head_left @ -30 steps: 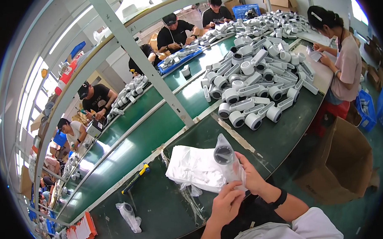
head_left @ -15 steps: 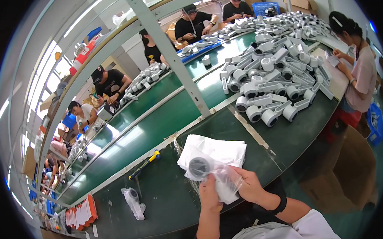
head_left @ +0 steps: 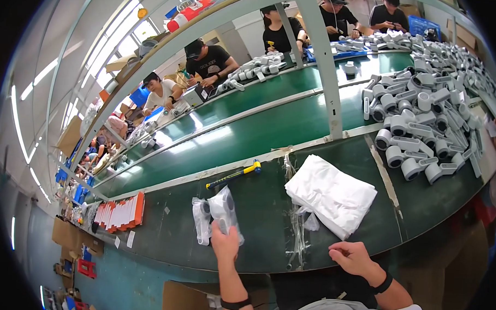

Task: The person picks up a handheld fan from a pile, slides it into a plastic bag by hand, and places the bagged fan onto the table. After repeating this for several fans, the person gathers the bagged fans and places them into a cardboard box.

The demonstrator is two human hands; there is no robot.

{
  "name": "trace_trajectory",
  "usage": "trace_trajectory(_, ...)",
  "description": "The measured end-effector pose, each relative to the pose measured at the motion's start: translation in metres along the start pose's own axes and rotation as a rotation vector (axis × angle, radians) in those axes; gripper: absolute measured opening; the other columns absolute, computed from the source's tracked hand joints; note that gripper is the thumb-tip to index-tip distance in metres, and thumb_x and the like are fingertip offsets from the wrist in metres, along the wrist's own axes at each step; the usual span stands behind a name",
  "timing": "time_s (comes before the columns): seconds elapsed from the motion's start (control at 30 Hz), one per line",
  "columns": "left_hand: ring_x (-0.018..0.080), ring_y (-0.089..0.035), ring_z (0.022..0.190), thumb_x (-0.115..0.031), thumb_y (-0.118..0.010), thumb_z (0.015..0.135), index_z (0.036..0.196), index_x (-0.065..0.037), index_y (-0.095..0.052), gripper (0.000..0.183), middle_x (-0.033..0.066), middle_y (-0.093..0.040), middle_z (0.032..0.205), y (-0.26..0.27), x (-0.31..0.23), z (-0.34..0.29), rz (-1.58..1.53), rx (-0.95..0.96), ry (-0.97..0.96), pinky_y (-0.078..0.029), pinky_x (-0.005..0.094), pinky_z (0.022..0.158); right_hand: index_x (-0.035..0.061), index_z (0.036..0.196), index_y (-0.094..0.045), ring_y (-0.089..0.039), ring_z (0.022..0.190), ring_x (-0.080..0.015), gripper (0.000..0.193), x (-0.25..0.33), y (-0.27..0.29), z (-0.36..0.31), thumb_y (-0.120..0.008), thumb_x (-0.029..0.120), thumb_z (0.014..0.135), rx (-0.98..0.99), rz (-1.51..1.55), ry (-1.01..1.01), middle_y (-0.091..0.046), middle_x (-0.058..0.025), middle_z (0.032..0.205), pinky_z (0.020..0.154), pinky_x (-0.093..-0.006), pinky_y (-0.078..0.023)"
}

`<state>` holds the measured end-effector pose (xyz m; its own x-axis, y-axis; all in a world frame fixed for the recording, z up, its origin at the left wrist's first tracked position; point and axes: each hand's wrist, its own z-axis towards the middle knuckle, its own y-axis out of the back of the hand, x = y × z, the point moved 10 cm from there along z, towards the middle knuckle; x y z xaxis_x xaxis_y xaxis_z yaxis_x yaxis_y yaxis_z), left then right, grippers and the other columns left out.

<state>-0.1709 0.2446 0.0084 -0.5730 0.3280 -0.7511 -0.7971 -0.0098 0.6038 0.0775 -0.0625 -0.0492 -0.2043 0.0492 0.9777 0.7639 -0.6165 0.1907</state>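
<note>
My left hand [head_left: 225, 240] grips the lower end of a clear plastic bag [head_left: 223, 207] with a pale grey, round-headed part inside, resting on the dark green table. Close on its left lies a second bagged grey part [head_left: 201, 221]. My right hand [head_left: 356, 259] hovers by the table's front edge, fingers curled in and nothing visible in them. Just beyond it is a stack of white plastic bags [head_left: 329, 193]. A yellow-and-black hand tool [head_left: 233, 175] lies behind the bagged parts.
Loose grey parts with round heads and flat handles form a big heap [head_left: 418, 125] at the right. Orange-and-white cartons [head_left: 120, 212] stand at the left. A metal post [head_left: 327, 76] rises before the green conveyor [head_left: 254, 122]. Co-workers sit along its far side.
The bagged part has gone from above the white stack to the left, beside the other bagged part, in my left hand. My right hand has let go of the bag. The view has swung left.
</note>
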Motion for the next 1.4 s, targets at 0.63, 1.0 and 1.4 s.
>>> trace_trajectory(0.63, 0.031, -0.057, 0.095, -0.014, -0.071, 0.08, 0.111, 0.0, -0.061, 0.035, 0.0156, -0.062, 0.106, 0.0, -0.073, -0.047, 0.221, -0.192, -0.468, -0.046, 0.0393, 0.083, 0.0046, 0.09, -0.073, -0.063, 0.058, -0.0146, 0.013, 0.01, 0.022, -0.013, -0.072, 0.015, 0.083, -0.16, -0.064, 0.156, -0.068, -0.0087, 0.072, 0.055, -0.0266, -0.051)
trace_trajectory(1.0, 0.0394, -0.057, 0.1, -0.021, -0.068, 0.082, 0.1, -0.001, -0.066, 0.027, 0.0197, -0.062, 0.108, -0.081, -0.098, -0.103, 0.388, 0.144, -0.691, -0.046, 0.0489, 0.088, 0.0041, 0.114, -0.059, -0.062, 0.085, -0.0248, 0.037, 0.02, 0.34, -0.034, -0.067, 0.012, 0.08, -0.999, -0.806, -0.01, -0.063, -0.0104, 0.095, 0.075, -0.0338, -0.051)
trace_trajectory(1.4, 0.0366, -0.05, 0.111, -0.014, -0.067, 0.079, 0.103, 0.001, -0.062, 0.029, 0.0167, -0.058, 0.115, -0.091, -0.066, -0.101, 0.325, 0.162, -0.602, -0.039, 0.0471, 0.094, 0.0139, 0.121, -0.054, -0.045, 0.125, -0.0291, 0.052, -0.055, 0.389, 0.024, -0.066, 0.001, 0.073, -0.476, -1.282, -0.348, -0.05, -0.0064, 0.132, 0.099, -0.0536, -0.037)
